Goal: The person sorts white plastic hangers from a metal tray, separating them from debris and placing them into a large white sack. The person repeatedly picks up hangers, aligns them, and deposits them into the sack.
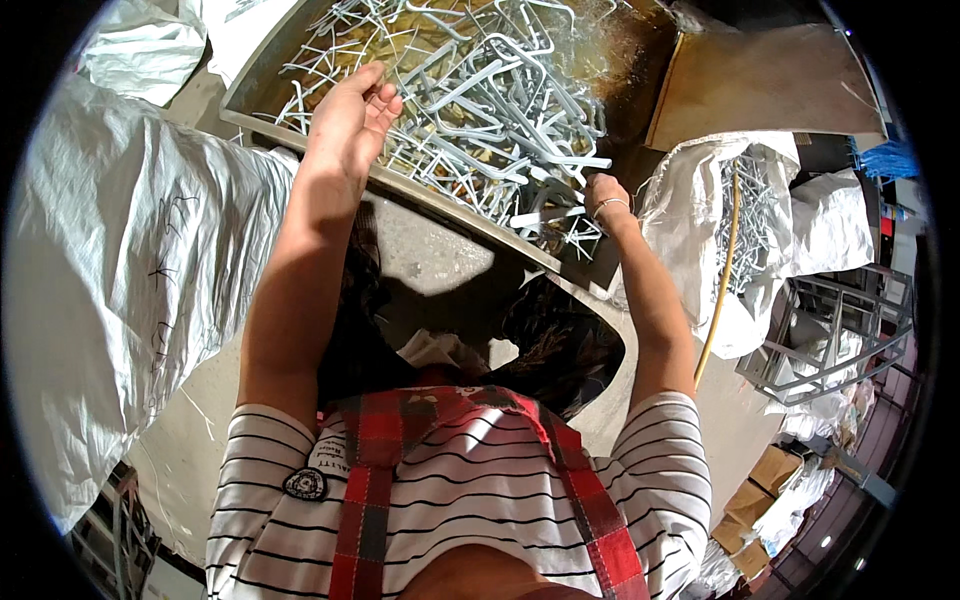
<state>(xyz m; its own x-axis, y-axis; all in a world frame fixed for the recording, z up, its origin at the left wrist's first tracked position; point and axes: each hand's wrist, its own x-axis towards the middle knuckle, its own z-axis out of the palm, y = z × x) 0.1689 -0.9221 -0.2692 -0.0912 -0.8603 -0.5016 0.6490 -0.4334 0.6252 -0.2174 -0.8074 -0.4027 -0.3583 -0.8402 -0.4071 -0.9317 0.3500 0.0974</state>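
Pale grey bent metal rods (pixel 500 110) heaped in a shallow metal tray (pixel 262 75); right hand (pixel 603 197) at the heap's near corner, fingers clamped on a rod; left hand (pixel 350 120) raised over the heap, fingers loosely apart; white sacks (pixel 110 270) flank the tray.

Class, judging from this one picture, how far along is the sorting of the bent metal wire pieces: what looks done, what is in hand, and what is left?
Looks done: a white sack on the right already holds similar wire pieces. In hand: the right hand is down among the pieces at the tray's near edge; the left hand hovers open over the pile. Left: a large tangled heap of wire pieces fills the tray.
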